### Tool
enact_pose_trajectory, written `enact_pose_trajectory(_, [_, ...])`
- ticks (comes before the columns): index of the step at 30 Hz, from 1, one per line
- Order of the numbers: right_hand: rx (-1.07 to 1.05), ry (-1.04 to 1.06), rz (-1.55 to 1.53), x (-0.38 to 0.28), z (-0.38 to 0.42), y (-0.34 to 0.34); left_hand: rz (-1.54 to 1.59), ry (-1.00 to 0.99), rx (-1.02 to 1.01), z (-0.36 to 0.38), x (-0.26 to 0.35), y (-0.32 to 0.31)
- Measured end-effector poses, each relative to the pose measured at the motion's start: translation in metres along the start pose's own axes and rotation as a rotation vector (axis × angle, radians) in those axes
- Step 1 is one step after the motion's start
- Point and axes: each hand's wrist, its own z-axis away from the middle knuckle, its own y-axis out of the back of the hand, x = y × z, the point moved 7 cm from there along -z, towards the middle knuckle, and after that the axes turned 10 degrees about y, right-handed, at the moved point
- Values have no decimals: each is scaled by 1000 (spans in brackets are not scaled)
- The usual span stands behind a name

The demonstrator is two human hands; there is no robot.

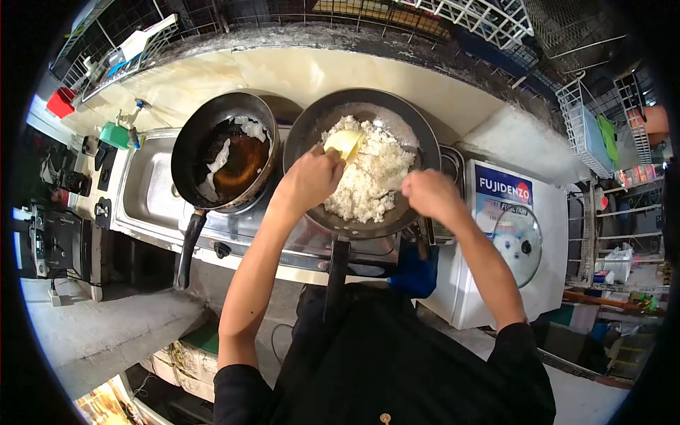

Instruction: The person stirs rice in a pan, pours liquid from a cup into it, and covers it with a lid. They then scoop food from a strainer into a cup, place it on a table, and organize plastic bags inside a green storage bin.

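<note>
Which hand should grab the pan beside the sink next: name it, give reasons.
Left, I'd judge: the left hand is nearer the pan handle, though it holds a yellow item; the right hand is across the rice, farther away.

The right hand (433, 196) is blurred, its grip unclear; the left hand (312, 177) partly hides the yellow scoop (345, 142)

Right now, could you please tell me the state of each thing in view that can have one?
Left pan: on the stove, stained brown inside.
Right pan: on the stove, holding rice.
Rice: heaped, clumpy.
Yellow scoop: tilted, over the rice.
Left hand: closed on the scoop.
Right hand: closed, grip unclear.
Glass lid: resting on the white box.
Stove: flame hidden.
</note>
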Motion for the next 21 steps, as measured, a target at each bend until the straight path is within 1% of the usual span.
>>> enact_pose_trajectory(3, [228, -13, 129, 23, -14, 23, 34, 25, 52, -2, -4, 15])
enact_pose_trajectory(4, [225, -11, 130, 32, -19, 16, 43, 53, 65, -2, -5, 20])
enact_pose_trajectory(5, [184, 16, 176, 44, -25, -2, 51, 31, 65, 0, -2, 26])
enact_pose_trajectory(8, [135, 54, 253, 50, -28, -4, 64, 42, 102, 6, -6, 34])
enact_pose_trajectory(10, [230, 103, 199, 41, -22, 19, 75, 72, 103, 8, -8, 37])
enact_pose_trajectory(12, [208, 141, 231, 34, -18, 18, 86, 96, 97, 8, -10, 36])
enact_pose_trajectory(14, [88, 73, 309, 47, -18, -6, 86, 57, 105, 8, -8, 34])
enact_pose_trajectory(16, [84, 85, 331, 39, -12, 4, 99, 66, 95, 7, -8, 32])
enact_pose_trajectory(18, [169, 105, 311, 31, -6, 22, 109, 71, 81, 5, -7, 28])
enact_pose_trajectory(20, [142, 135, 281, 17, 4, 27, 102, -26, 91, 3, 0, 20])
enact_pose_trajectory(21, [120, 162, 250, 12, 8, 26, 113, -19, 98, 1, 1, 15])
